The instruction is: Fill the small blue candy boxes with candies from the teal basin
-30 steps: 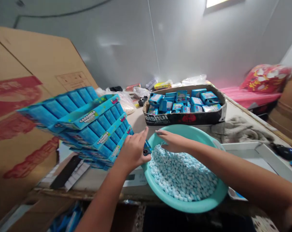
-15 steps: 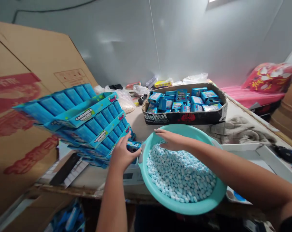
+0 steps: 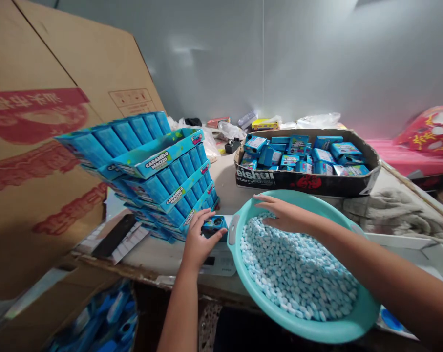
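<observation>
My left hand [image 3: 200, 242] has its thumb and fingers curled round a small blue candy box [image 3: 216, 223] with a dark round opening facing up. The box is at a flat scale [image 3: 221, 264], next to the handle of a turquoise basin [image 3: 234, 244]; whether it rests on the scale is hard to see. Pale blue and white candies [image 3: 298, 274] fill much of the basin. My right hand [image 3: 285, 215] reaches in over their far side, fingers stretched out and holding nothing visible. Left of my left hand stand stacked blue display trays [image 3: 158, 161] of similar boxes.
Behind the basin, a black carton [image 3: 272, 181] holds many small blue boxes. A grey cloth [image 3: 393, 212] and white tray [image 3: 408, 242] lie to the right. A large cardboard box [image 3: 93, 58] rises at left. Below the table edge, a container holds blue packages [image 3: 107, 318].
The view has turned, so everything sits further right in the picture. Both hands keep nearly the same poses, the left at the small box and the right over the candies.
</observation>
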`<state>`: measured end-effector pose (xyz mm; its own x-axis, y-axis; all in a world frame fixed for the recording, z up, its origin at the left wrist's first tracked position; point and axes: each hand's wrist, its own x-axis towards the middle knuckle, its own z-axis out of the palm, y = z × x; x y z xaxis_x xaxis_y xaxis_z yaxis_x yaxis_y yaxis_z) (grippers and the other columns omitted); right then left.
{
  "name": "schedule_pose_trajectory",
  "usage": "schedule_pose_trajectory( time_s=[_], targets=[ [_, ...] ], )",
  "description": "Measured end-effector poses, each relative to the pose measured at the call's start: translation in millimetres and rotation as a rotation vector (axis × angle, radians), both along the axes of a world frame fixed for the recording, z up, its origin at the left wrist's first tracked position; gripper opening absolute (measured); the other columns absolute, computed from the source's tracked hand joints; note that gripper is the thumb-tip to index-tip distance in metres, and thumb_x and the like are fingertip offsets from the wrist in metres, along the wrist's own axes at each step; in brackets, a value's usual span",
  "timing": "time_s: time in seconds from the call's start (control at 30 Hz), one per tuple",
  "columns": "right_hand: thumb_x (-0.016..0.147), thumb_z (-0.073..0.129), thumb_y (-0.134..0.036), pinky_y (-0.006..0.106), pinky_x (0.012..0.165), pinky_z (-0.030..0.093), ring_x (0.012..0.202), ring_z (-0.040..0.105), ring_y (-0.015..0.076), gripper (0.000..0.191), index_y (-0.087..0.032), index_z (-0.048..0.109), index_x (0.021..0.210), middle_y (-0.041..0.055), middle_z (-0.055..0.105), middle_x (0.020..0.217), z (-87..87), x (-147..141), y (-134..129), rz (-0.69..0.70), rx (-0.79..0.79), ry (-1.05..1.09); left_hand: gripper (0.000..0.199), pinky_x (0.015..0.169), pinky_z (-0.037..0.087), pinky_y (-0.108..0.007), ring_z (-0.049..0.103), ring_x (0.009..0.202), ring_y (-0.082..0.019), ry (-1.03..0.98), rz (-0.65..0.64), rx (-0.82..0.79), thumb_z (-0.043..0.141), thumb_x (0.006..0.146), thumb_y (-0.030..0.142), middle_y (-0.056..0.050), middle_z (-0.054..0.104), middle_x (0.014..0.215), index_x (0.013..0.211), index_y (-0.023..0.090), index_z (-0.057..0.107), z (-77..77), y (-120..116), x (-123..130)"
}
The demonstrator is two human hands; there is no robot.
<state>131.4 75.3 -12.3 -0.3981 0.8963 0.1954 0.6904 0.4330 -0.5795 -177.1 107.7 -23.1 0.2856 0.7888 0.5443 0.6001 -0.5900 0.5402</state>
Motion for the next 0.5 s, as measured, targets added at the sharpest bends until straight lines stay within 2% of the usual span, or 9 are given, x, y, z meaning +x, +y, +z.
schedule_pose_trajectory(
  time_s=[0.1,0.2,0.27,0.3,0.33,0.4,0.5],
  targets=[
    [0.09,0.064,-0.022,0.05,0.122,0.037,0.148,0.04,0.0306,0.044,-0.022,0.064,0.135,0.011,0.038,0.163,1.3,1.1,-2.6,-0.002,0.007,-0.016,0.046,0.114,0.045,-0.049,0.055,0.134,-0.03,-0.025,-0.012,0.061,0.073,0.085,0.045,-0.013,0.056,0.142,0.124,0.023,0.061,-8.8,-3.2,2.4],
    [0.093,0.059,-0.022,0.049,0.119,0.041,0.142,0.048,0.0295,0.041,-0.022,0.065,0.133,0.0102,0.049,0.155,6.7,1.3,-6.5,-0.043,0.066,-0.047,0.06,0.116,0.041,-0.054,0.045,0.143,-0.034,-0.049,0.06,0.207,0.077,0.082,0.044,-0.018,0.048,0.15,0.132,0.021,0.054,-15.5,-13.9,-7.3],
    [0.096,0.054,-0.021,0.048,0.114,0.046,0.133,0.057,0.0279,0.039,-0.022,0.066,0.133,0.0102,0.059,0.145,13.9,-2.3,-3.2,-0.086,0.128,-0.047,0.058,0.113,0.045,-0.054,0.052,0.136,-0.034,-0.061,0.154,0.292,0.079,0.079,0.041,-0.019,0.056,0.14,0.128,0.019,0.055,-24.2,-23.8,-30.5],
    [0.097,0.051,-0.02,0.046,0.112,0.049,0.129,0.06,0.027,0.039,-0.022,0.066,0.133,0.0101,0.062,0.141,18.4,-6.5,2.7,-0.101,0.155,-0.041,0.049,0.108,0.049,-0.053,0.06,0.125,-0.032,-0.074,0.209,0.302,0.078,0.079,0.038,-0.017,0.063,0.129,0.12,0.019,0.058,-31.0,-28.2,-46.5],
    [0.098,0.049,-0.019,0.045,0.109,0.05,0.125,0.062,0.0263,0.038,-0.021,0.067,0.132,0.0103,0.064,0.138,23.2,-12.6,12.3,-0.109,0.178,-0.042,0.039,0.101,0.054,-0.051,0.067,0.109,-0.029,-0.11,0.273,0.297,0.075,0.08,0.036,-0.014,0.069,0.113,0.112,0.019,0.061,-39.2,-31.4,-63.9],
    [0.097,0.047,-0.015,0.044,0.106,0.052,0.121,0.064,0.0264,0.038,-0.02,0.069,0.129,0.0114,0.066,0.134,32.7,-31.2,44.3,-0.102,0.197,-0.096,0.026,0.088,0.058,-0.046,0.069,0.085,-0.025,-0.215,0.414,0.224,0.072,0.081,0.036,-0.009,0.07,0.09,0.098,0.018,0.064,-56.9,-33.1,-96.4],
    [0.085,0.056,-0.001,0.041,0.102,0.053,0.113,0.067,0.0283,0.041,-0.015,0.073,0.121,0.013,0.069,0.126,40.3,-70.8,116.1,-0.098,0.135,-0.247,0.035,0.081,0.06,-0.042,0.067,0.074,-0.021,-0.49,0.611,0.029,0.073,0.077,0.038,-0.004,0.067,0.081,0.102,0.016,0.062,-73.1,-26.0,-122.4]
  ],
)
